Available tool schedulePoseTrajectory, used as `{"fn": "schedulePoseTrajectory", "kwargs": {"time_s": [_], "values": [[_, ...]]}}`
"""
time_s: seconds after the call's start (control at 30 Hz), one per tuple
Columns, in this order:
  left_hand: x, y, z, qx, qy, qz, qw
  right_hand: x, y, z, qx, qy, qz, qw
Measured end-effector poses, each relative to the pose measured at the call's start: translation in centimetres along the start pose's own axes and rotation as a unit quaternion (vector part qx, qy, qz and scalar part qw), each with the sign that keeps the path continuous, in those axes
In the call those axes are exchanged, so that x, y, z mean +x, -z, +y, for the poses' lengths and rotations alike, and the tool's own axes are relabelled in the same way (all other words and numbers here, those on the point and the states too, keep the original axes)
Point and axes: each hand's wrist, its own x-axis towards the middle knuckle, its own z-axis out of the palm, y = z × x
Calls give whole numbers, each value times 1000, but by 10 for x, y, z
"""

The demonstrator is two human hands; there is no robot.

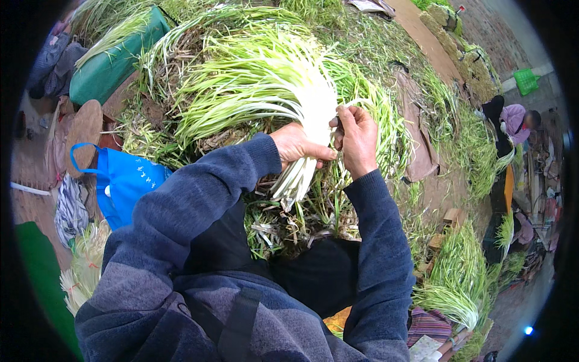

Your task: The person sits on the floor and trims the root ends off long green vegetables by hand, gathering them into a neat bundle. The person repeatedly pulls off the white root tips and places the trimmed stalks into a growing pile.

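Observation:
My left hand point(298, 145) is closed around a thick bundle of blanched chives point(267, 86), gripping its white stalks low down. The pale green leaves fan out to the upper left, and the stalk ends point(295, 181) point down below the hand. Just right of the bundle, my right hand point(359, 138) has its thumb and fingers pinched together at a pale leaf stalk point(362, 101) that arches over its knuckles. Its fingertips are partly hidden. A heap of loose chives point(384, 122) lies behind and right of the hands, and leaf scraps point(289, 231) cover the ground before my knees.
At left stand a blue bag point(129, 185), a round wooden board point(84, 131) and a green covered block point(120, 59) carrying chives. Tied pale bundles point(83, 267) lie lower left. More chives point(457, 267) lie right by wooden blocks point(436, 242). Another person point(516, 124) sits far right.

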Motion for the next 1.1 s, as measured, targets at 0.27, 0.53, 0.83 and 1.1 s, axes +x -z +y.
{"fn": "schedulePoseTrajectory", "kwargs": {"time_s": [0.27,0.53,0.83,1.1], "values": [[-5,15,33,-135,-84,-1,987,-14,65,15,-224,29,32,974],[-69,73,130,-299,-438,-269,804,-53,108,79,-614,-45,-88,783],[-6,24,39,-240,-165,-32,956,-50,97,91,-642,-65,-98,757],[20,22,17,-257,-66,-21,964,-59,128,10,-145,-142,-25,979]]}}
